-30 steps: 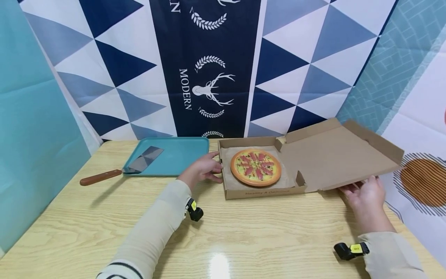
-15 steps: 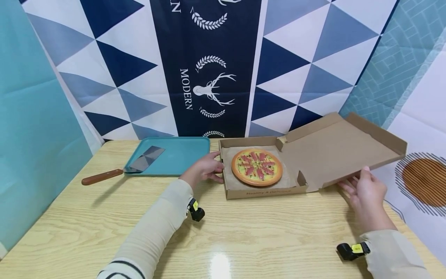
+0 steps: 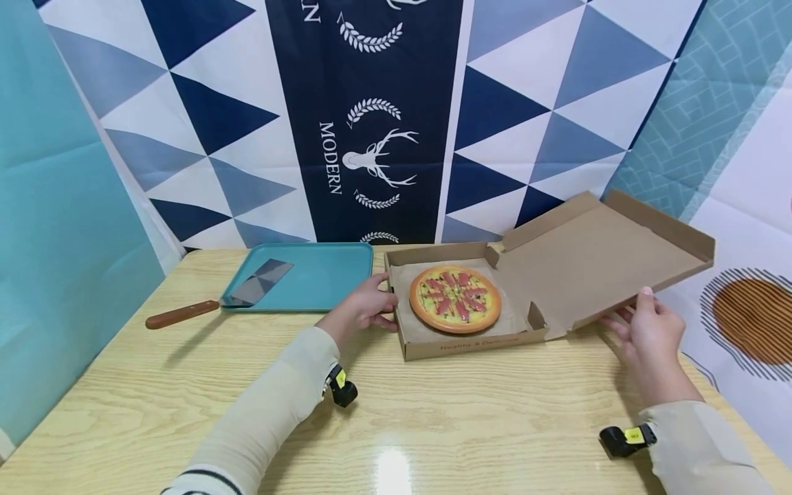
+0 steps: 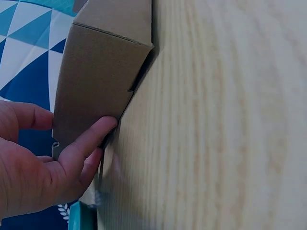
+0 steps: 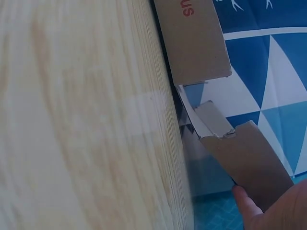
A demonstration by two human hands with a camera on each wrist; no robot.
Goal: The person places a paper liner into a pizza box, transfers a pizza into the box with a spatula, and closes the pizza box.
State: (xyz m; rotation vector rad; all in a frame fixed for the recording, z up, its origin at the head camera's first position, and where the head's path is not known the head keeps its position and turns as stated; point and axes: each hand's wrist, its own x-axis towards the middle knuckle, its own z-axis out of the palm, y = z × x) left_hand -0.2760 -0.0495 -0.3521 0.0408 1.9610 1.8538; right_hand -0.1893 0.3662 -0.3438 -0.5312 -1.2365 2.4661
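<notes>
An opened cardboard pizza box (image 3: 476, 347) lies on the table, its printed front wall facing me. Inside, on brown paper, sits a round pizza (image 3: 455, 299) with red and green topping. The left hand (image 3: 370, 302) holds the box's left wall; in the left wrist view its fingers (image 4: 91, 136) span the cardboard from the upper rim to the lower edge. At the right, the right hand (image 3: 652, 333) grips the near edge of the raised lid (image 3: 606, 254), thumb uppermost and fingers partly under it. Only part of that hand shows in the right wrist view.
A teal tray (image 3: 328, 271) stands left of the box at the table's back. A pizza server (image 3: 185, 314) with a wooden handle lies across its left edge, handle sticking out over the table (image 3: 470, 426). Patterned cloth hangs behind and on both sides.
The right hand has lifted the lid somewhat higher, its far edge tilting up. The box's left end has shifted slightly toward me, with the left hand still on it.
</notes>
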